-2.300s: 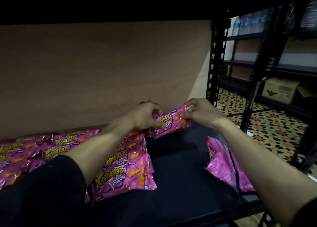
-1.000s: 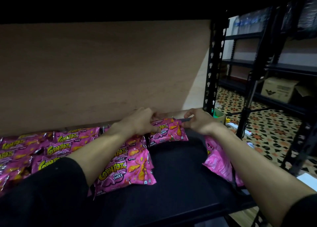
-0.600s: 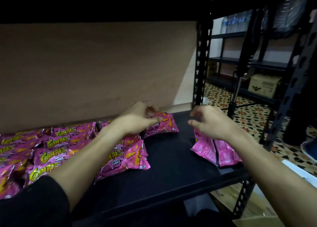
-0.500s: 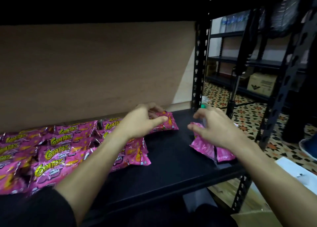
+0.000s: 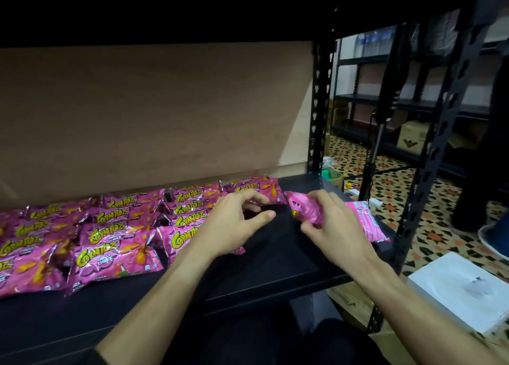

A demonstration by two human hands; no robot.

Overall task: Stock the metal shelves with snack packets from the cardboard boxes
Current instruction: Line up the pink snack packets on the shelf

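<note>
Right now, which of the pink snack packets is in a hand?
The packet gripped in the right hand, near the right end of the shelf. The other packets lie on the shelf, and the left hand holds none.

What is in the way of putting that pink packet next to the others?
Nothing solid: bare black shelf lies between the packet in the right hand and the laid-out packets. Only the empty left hand hovers there.
</note>
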